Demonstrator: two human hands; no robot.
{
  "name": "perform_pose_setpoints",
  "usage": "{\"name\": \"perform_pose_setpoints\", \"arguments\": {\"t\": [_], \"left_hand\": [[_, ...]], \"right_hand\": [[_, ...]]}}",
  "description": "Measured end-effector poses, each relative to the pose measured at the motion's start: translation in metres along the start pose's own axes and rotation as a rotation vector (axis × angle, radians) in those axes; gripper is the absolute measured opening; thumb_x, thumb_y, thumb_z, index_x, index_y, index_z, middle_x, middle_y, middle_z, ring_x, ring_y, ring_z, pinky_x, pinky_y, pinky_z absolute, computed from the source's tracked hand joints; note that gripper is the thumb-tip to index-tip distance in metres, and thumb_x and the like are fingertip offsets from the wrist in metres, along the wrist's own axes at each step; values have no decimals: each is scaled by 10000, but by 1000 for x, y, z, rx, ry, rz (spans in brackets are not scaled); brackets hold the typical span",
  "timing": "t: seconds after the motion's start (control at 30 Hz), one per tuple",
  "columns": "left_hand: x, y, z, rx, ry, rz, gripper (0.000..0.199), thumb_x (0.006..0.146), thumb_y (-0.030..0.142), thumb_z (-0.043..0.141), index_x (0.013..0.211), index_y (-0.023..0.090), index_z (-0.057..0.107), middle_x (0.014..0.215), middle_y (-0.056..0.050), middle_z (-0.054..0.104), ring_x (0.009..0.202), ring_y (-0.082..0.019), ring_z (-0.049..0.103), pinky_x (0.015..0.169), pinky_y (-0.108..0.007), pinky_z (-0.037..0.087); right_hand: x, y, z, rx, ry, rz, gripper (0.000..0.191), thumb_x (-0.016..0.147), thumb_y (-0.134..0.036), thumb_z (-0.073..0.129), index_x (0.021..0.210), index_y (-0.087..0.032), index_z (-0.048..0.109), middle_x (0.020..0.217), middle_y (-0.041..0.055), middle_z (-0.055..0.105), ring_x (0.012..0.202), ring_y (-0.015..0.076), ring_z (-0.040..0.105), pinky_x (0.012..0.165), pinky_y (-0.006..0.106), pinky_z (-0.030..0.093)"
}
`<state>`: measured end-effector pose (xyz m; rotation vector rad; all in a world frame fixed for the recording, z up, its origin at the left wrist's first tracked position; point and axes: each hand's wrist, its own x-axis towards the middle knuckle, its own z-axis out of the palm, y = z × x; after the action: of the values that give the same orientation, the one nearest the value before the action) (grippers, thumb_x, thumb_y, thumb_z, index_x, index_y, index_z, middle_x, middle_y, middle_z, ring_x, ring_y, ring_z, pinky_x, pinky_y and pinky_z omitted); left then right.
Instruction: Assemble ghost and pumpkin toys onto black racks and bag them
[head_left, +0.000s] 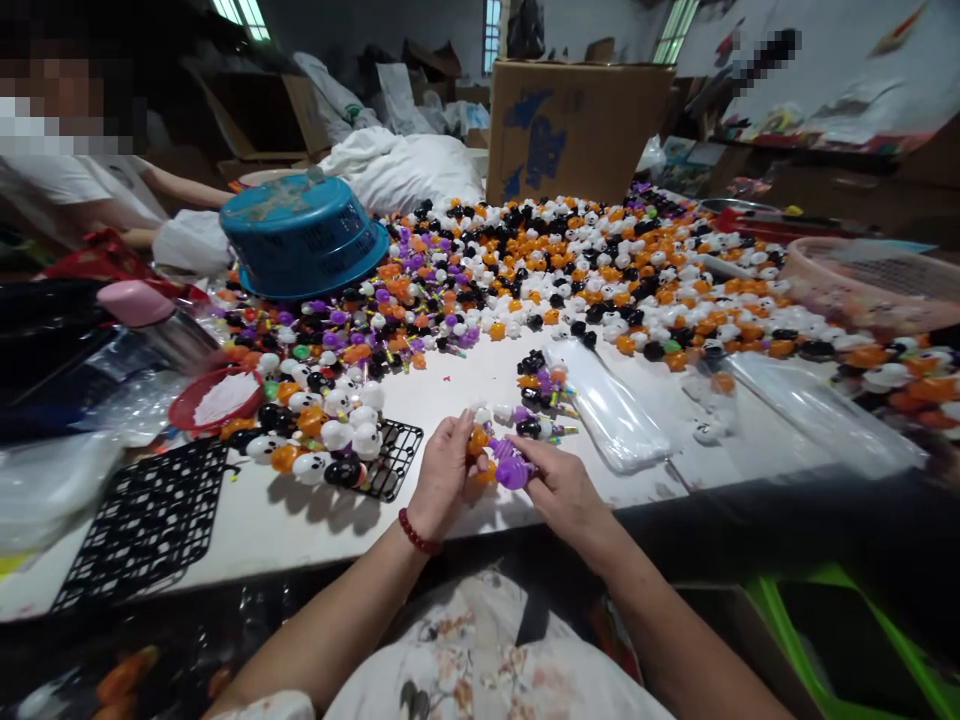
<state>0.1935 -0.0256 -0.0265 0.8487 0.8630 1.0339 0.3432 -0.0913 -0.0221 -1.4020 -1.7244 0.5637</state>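
My left hand [448, 462], with a red bead bracelet on its wrist, pinches a small orange figure [478, 440] above the front of the white table. Close beside it, my right hand [559, 485] grips a small purple figure [513, 470] between thumb and fingers. The two figures nearly meet; whether they touch I cannot tell. Just beyond my hands lie several colourful-stemmed toys [534, 428] with black, purple and white heads. A stack of clear plastic bags [611, 405] lies to the right of them.
A big heap of orange, white, black and purple toy heads [555, 250] covers the back. At left are an upturned blue basin [300, 235], a red bowl [180, 405] of white stuff and black grids [142, 520]. A pink basket [862, 300] stands right; a person [82, 190] sits left.
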Motion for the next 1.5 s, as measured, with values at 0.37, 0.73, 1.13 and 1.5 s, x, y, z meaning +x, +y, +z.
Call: {"name": "perform_pose_setpoints", "arguments": {"t": [0.37,0.73,1.13,1.5], "left_hand": [[-18,-10,-9,297,35,80,462,861,647,535,761,197,500,533,65,480,401,-76,434,404,-199,342],[-16,-20,-5,564,228,176,510,939,608,372,683,204,551,614,-5,545,594,-148,504,584,-268,385],[14,-2,-3,395,91,96,502,882,693,438,821,206,546,608,38,488,495,-112,448,489,-243,359],[14,-17,-3,639,201,202,401,960,494,417,673,218,467,601,28,455,574,-137,418,580,-271,322]], "right_hand": [[-11,-19,-5,-129,-186,-25,413,829,-63,454,1167,-177,662,1078,84,715,985,213,657,899,340,503],[-13,-20,16,-142,-83,-53,227,864,-92,435,928,-206,621,829,65,654,791,205,621,769,311,503],[19,12,16,212,-83,123,378,905,-221,509,1275,-190,585,1181,93,680,1082,235,630,936,375,494],[12,9,34,-76,-78,24,209,735,-40,405,775,-194,540,736,34,595,691,179,546,667,286,418]]}}
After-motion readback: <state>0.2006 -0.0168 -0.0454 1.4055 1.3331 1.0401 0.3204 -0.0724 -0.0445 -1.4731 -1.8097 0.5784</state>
